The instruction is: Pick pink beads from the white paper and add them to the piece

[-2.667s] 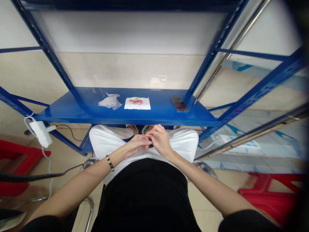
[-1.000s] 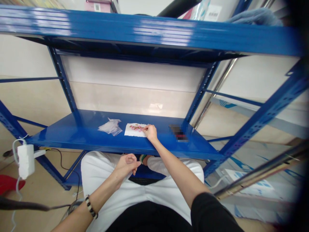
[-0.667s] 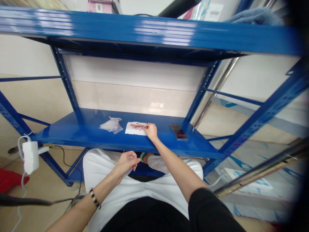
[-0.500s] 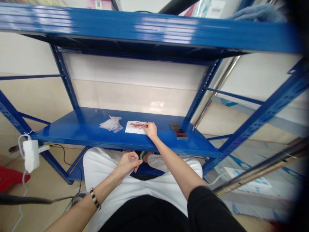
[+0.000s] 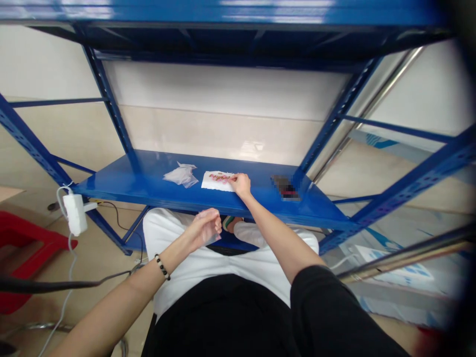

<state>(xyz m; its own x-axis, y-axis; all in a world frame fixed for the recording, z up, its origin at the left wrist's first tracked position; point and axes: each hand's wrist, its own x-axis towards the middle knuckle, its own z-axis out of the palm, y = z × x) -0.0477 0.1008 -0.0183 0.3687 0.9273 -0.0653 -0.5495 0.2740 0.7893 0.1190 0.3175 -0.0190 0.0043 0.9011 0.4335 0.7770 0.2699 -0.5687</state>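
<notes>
My right hand (image 5: 241,184) is over the right end of a white sheet (image 5: 211,185) on the blue shelf, its thumb and fingertips closed at a row of small pink, red and green pieces (image 5: 219,177). Whatever is between those fingertips is too small to make out. My left hand (image 5: 204,229), below the shelf's front edge and above my lap, has its fingers curled around a thin clear plastic bag (image 5: 217,238), of which only parts show. A crumpled heap of clear plastic bags (image 5: 182,175) is left of the sheet.
At the shelf's right end lies a dark, blurred-out flat object (image 5: 285,187). The blue shelf (image 5: 148,193) has uprights at both sides and an upper shelf beam (image 5: 208,12) overhead. A white power strip (image 5: 75,214) hangs at the left post, near a red stool (image 5: 29,248).
The camera view has tilted lower and shifted left. My left hand has turned, with its fingers now more curled around the bag. My right hand remains at the small pieces.
</notes>
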